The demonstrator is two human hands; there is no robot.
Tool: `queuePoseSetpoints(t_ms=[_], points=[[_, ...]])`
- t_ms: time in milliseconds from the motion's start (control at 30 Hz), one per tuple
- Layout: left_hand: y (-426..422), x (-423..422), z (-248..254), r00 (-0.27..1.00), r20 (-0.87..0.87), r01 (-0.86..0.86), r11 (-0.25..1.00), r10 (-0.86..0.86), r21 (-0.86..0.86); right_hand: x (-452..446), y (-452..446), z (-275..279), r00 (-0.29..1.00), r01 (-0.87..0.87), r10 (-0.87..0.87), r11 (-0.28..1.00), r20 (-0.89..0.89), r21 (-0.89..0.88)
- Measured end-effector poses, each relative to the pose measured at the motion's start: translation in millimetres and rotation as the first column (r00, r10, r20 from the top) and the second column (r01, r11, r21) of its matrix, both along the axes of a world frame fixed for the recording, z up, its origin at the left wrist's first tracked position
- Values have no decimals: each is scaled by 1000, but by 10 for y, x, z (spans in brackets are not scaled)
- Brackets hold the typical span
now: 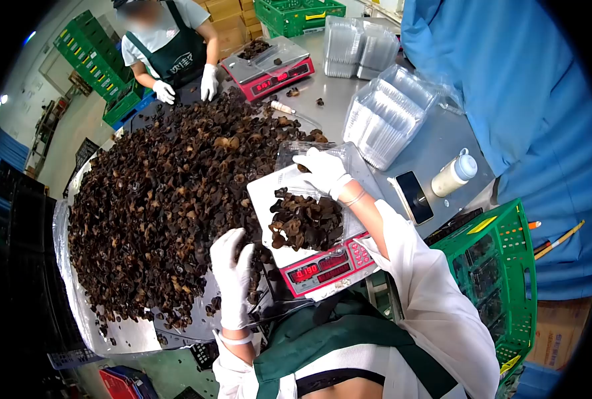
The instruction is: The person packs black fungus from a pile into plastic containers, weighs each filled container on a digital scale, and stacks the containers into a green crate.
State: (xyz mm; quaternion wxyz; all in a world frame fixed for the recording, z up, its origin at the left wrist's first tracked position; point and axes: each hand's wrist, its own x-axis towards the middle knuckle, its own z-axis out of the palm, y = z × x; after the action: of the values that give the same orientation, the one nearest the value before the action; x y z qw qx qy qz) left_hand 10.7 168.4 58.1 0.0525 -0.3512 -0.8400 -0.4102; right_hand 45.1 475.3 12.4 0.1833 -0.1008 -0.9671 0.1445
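A red digital scale (pixel 329 271) with lit red digits stands in front of me. On its pan lies a clear plastic box with dark dried fungus (pixel 306 223) in its lower part. My right hand (pixel 324 173), in a white glove, is at the box's far end, fingers bent around a small dark piece. My left hand (pixel 232 269), also gloved, hovers at the right edge of the large fungus pile (pixel 156 199), left of the scale, thumb and fingers apart and nothing visible between them.
A co-worker (pixel 176 46) in white gloves stands across the pile by a second red scale (pixel 269 78). Stacked clear boxes (pixel 389 116), a phone (pixel 413 197) and a bottle (pixel 453 174) are on the right. A green crate (pixel 523 266) stands at the lower right.
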Motion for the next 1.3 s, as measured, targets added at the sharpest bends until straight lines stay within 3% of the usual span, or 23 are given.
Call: queuePoseSetpoints(t_ms=[100,167,233,267,300,333,367,433,467,567,633,700,767,800,900,967,1033,1067,1100,1167,1200,1233,1300], points=[[236,122,14,986,-52,161,987,-161,-1,-64,38,-6,996,54,-50,997,78,-50],[417,139,41,953,-157,252,965,-260,-68,-58,76,21,978,-42,17,992,-206,-121],[573,102,-13,919,-193,330,939,-344,-102,47,56,237,976,-107,30,928,-216,-358],[617,97,-141,915,-236,299,944,-326,-141,113,4,369,977,-107,32,929,-211,-353],[663,122,-90,930,-227,266,956,-288,-121,179,-47,489,989,-50,-29,861,-147,-506],[675,81,-94,941,-185,287,958,-284,-9,232,-79,583,994,14,-83,768,-77,-640],[678,37,-99,947,-140,303,948,-287,101,293,-100,638,993,19,-89,771,-78,-637],[509,-40,147,988,-54,155,968,-147,197,435,-135,712,992,19,-106,670,-70,-742],[366,-153,1,985,155,42,974,-78,224,497,-158,747,989,-9,-102,664,-103,-747],[68,-468,-16,993,-117,-25,999,27,20,543,-454,941,990,58,-131,730,-56,-681],[58,-477,23,999,-3,-42,991,43,127,418,-728,875,985,-156,69,760,-160,-631],[78,-479,17,998,62,-22,984,11,174,279,-887,913,970,-223,121,786,-210,-577],[75,-456,-2,999,41,28,989,-34,142,110,-801,642,991,-82,51,962,-125,-261],[79,-439,-44,995,65,57,979,-71,197,79,-768,515,996,-68,61,992,-63,-105],[28,-328,-106,993,64,89,985,-99,148,56,-784,253,998,-25,18,992,60,123],[11,-252,-125,990,58,116,984,-125,138,123,-745,258,999,-15,19,992,-27,124],[19,-178,-130,987,59,141,985,-148,104,225,-760,525,986,-49,6,967,-169,-251],[17,-185,-173,984,-6,177,980,-177,95,254,-793,670,984,-44,-45,875,-172,-481],[22,-176,-190,984,-5,176,979,-176,99,250,-829,753,984,-44,-44,877,-171,-479],[120,-120,-31,850,481,70,952,-213,299,223,-939,929,992,-28,-54,783,-113,-621],[179,-102,97,681,658,15,904,-322,427,222,-1046,1061,985,-166,106,780,-134,-604],[272,-83,213,561,682,-47,805,-468,591,193,-1123,993,957,-292,228,763,-182,-577],[244,-223,164,445,735,-38,809,-511,586,149,-1180,898,939,-327,240,844,-246,-426]])
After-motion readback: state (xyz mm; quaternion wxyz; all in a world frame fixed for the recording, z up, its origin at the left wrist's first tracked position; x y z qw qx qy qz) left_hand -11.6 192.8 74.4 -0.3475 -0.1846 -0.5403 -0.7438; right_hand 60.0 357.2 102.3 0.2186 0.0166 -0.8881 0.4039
